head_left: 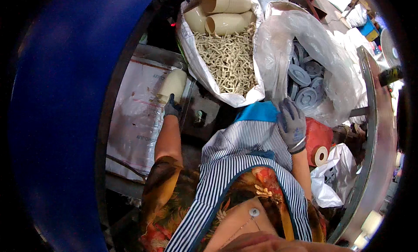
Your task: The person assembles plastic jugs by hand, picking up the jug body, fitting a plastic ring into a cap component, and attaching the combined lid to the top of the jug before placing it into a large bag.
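Head view: my left hand (173, 108) pinches the near end of the cream cup (174, 84) over the plastic-covered board (130, 117); a light, even pinch should steady it, my right hand (291, 126) loosely open at my apron (244, 136)

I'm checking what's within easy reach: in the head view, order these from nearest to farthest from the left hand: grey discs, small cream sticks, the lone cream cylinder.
From the left hand:
1. Lone cream cylinder: just ahead, at the hand.
2. Small cream sticks: ahead and right, in the white sack.
3. Grey discs: farther right, in the clear plastic bag.
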`<move>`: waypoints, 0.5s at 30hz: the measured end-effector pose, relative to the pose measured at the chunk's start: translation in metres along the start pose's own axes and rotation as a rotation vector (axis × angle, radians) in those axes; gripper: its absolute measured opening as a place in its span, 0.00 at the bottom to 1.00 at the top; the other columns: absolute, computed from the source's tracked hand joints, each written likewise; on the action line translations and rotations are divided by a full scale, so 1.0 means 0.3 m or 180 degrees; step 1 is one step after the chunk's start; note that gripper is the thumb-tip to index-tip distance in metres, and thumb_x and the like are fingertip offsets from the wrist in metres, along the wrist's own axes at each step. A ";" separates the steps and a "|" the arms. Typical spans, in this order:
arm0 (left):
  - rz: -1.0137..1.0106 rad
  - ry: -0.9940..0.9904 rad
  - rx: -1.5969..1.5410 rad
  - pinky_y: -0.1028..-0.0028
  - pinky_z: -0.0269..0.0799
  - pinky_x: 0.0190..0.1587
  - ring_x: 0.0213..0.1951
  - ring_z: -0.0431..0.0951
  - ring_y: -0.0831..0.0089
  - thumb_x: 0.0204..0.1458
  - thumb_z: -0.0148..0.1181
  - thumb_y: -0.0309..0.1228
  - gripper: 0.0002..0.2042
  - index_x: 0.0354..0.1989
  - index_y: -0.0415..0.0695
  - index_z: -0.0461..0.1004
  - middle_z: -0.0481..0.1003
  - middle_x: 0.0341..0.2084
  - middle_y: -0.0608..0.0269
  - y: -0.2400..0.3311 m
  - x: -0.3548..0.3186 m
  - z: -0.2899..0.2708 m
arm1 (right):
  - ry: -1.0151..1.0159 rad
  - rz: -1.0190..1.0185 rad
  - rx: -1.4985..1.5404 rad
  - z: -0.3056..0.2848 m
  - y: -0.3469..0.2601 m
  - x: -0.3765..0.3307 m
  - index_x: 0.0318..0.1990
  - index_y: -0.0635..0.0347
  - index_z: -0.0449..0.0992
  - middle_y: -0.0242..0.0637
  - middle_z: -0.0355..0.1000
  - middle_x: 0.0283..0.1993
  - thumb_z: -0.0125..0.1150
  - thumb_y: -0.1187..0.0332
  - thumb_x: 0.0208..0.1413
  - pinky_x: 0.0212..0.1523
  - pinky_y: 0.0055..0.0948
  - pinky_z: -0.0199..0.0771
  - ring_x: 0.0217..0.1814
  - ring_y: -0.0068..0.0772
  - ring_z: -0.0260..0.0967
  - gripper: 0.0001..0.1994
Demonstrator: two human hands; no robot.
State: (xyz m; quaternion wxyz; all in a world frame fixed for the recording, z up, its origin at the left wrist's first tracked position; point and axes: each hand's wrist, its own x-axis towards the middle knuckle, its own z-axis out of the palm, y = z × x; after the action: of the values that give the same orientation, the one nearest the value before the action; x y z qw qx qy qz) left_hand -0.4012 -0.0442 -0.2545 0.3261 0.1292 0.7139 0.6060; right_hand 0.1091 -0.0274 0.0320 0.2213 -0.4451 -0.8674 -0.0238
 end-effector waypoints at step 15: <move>-0.0989 -0.0366 -0.2006 0.62 0.70 0.51 0.46 0.74 0.58 0.56 0.57 0.44 0.20 0.51 0.43 0.71 0.77 0.43 0.58 0.299 -0.074 0.106 | 0.0506 0.0448 0.0786 -0.092 -0.074 -0.185 0.52 0.58 0.75 0.47 0.70 0.57 0.62 0.68 0.52 0.58 0.45 0.66 0.57 0.50 0.67 0.18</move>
State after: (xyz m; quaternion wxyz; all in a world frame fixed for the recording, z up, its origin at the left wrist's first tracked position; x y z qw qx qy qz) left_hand -0.3835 -0.0115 -0.1642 0.4778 -0.0539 0.4834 0.7315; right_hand 0.1298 -0.0897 0.0378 0.3434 -0.4708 -0.8102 0.0634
